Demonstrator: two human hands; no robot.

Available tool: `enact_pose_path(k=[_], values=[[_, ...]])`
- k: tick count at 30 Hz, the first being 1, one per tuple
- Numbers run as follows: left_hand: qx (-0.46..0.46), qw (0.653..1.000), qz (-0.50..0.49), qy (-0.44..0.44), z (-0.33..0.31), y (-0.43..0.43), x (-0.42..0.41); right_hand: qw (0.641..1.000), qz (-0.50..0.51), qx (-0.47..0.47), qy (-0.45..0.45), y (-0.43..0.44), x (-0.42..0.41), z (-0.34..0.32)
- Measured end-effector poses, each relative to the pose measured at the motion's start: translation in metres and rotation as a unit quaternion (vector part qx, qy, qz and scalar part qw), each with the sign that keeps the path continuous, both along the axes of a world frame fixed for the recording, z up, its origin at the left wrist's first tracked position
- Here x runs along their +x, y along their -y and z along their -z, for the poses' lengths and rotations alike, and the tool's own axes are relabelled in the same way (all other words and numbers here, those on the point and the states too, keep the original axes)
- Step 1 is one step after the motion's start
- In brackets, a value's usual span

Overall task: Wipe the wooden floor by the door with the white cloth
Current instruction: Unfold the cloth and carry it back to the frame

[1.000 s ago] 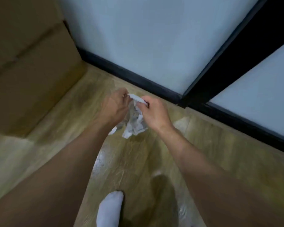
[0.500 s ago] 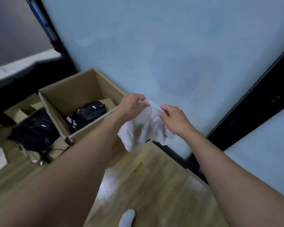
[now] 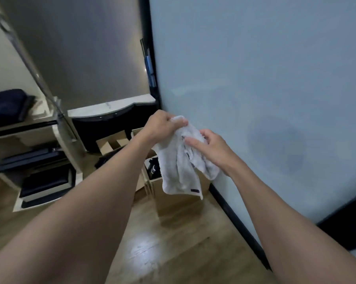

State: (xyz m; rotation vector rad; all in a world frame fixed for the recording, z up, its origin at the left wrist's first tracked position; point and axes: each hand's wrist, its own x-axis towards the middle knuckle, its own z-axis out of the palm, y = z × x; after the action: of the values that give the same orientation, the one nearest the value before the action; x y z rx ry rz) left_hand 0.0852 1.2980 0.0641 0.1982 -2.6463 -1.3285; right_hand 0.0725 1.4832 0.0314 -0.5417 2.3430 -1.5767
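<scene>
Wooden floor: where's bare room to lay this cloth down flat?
The widest bare patch of wooden floor lies on the near side of the cardboard box, bordered on the right by the black baseboard. Farther back it is crowded: open boxes and dark items fill the gap between the shelf unit and the wall.

The cloth (image 3: pixel 181 167) hangs between left hand (image 3: pixel 160 126) and right hand (image 3: pixel 212 148) above the floor (image 3: pixel 173 242), a box (image 3: pixel 179 201) behind it.

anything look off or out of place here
A darker roundish patch, like a stain or damp, marks the pale wall beside the right hand holding the white cloth. The wooden floor shows a glossy spot, possibly wet.
</scene>
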Motion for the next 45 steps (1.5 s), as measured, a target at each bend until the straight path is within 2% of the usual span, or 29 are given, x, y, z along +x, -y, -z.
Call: enact_pose_path(k=[2,4,9,13,17,21,23,25,26,28,29,31,34,38,40,43,45], values=[[0.024,0.999,-0.042,-0.020,-0.010,0.037,0.016,0.989,-0.072,0.127,-0.016,0.035,0.005,0.006],[0.037,0.994,-0.093,-0.040,-0.017,0.080,0.031,0.974,-0.070,0.203,-0.072,0.073,0.007,0.011],[0.007,0.979,-0.195,-0.058,-0.027,0.207,0.081,0.981,-0.057,0.128,-0.133,0.184,0.012,-0.023],[0.070,0.965,-0.248,-0.054,-0.029,0.297,0.123,0.959,-0.091,0.166,-0.212,0.278,0.020,-0.049],[0.133,0.956,-0.260,-0.029,-0.036,0.357,0.153,0.950,-0.081,0.151,-0.259,0.362,0.024,-0.057],[0.055,0.970,-0.238,0.007,-0.040,0.414,0.161,0.934,-0.069,0.182,-0.301,0.431,0.023,-0.062],[0.042,0.955,-0.291,-0.032,-0.037,0.448,0.155,0.939,-0.079,0.195,-0.273,0.469,0.015,-0.060],[0.045,0.932,-0.350,-0.089,-0.036,0.472,0.150,0.959,-0.099,0.177,-0.196,0.509,0.010,-0.060],[0.055,0.923,-0.363,-0.117,-0.036,0.481,0.148,0.973,-0.108,0.146,-0.141,0.531,0.009,-0.061],[0.095,0.908,-0.378,-0.151,-0.037,0.496,0.143,0.992,-0.120,0.034,0.025,0.575,0.010,-0.070],[0.107,0.907,-0.377,-0.156,-0.037,0.502,0.141,0.987,-0.124,-0.015,0.104,0.595,0.013,-0.076],[0.088,0.906,-0.388,-0.144,-0.031,0.520,0.138,0.969,-0.145,-0.069,0.188,0.631,0.018,-0.093],[0.081,0.891,-0.429,-0.120,-0.027,0.557,0.137,0.950,-0.172,-0.131,0.226,0.690,0.020,-0.115],[0.161,0.858,-0.469,-0.131,-0.024,0.619,0.144,0.931,-0.206,-0.140,0.266,0.762,0.022,-0.121],[0.160,0.865,-0.456,-0.137,-0.023,0.654,0.145,0.923,-0.221,-0.153,0.274,0.799,0.019,-0.124],[0.039,0.904,-0.421,-0.068,-0.015,0.711,0.137,0.917,-0.260,-0.168,0.252,0.858,0.015,-0.126],[-0.057,0.893,-0.444,-0.054,-0.012,0.758,0.130,0.928,-0.276,-0.152,0.201,0.898,0.009,-0.128]])
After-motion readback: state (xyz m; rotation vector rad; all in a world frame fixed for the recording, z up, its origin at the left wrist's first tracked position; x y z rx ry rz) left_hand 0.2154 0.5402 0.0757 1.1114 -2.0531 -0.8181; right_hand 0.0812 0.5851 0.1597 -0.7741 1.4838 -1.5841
